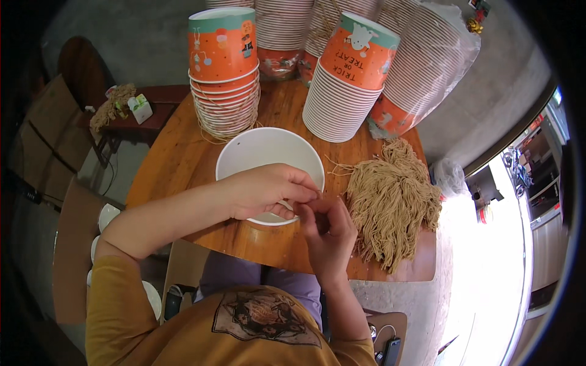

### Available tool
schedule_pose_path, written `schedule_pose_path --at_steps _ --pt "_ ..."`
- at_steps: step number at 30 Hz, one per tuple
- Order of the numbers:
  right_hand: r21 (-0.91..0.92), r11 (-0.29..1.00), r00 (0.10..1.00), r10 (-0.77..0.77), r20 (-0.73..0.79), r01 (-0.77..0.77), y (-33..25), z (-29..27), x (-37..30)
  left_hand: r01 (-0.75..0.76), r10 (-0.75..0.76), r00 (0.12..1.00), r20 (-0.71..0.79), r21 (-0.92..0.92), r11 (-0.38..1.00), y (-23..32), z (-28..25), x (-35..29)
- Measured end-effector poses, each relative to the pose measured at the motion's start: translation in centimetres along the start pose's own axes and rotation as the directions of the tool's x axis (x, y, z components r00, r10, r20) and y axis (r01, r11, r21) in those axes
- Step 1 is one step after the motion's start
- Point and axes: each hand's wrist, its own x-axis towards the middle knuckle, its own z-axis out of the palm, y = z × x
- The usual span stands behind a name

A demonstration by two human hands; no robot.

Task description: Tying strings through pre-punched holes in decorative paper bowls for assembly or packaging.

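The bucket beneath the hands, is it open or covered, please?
Open: the bucket shows its round rim and, past the left hand, its uncovered white inside.

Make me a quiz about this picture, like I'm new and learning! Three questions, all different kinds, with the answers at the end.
1. Pick one. Where is the yarn?
A) Inside the white tub
B) To the right of the white tub
C) To the left of the white tub

2. True or false? The left hand and the right hand are close together, by the white tub's rim.

3. Fill in the blank: The top tub of the front left stack is orange with a ____ band.

Key:
1. B
2. True
3. Green
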Motion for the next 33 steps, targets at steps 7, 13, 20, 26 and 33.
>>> schedule_pose_path --at_steps 7,13,20,26,33 --pt "0.412 0.851 0.946 0.302 0.119 -0.324 1.1 -1.2 -0.2 -0.125 0.126 0.992 0.031 -0.039 0.991 -0.6 -0.8 0.0" --pt "0.412 0.854 0.944 0.324 0.060 -0.319 1.9 -2.1 0.7 -0.355 0.382 0.924 0.017 0.410 0.840 -1.1 -0.1 -0.4" --pt "-0.123 0.992 0.998 -0.030 0.060 0.038 0.1 -1.5 1.5 -0.436 0.525 0.851 0.013 0.575 0.692 -1.1 0.8 -0.9" --pt "-0.135 0.991 0.996 0.021 0.083 -0.010 -0.2 -1.4 1.8 -0.432 0.599 0.800 0.034 0.726 0.536 -1.5 0.5 -0.9" --pt "-0.188 0.979 0.997 -0.073 0.038 0.079 0.0 -0.6 1.4 -0.444 0.710 0.694 0.119 0.847 0.292 -1.7 0.3 -0.6"
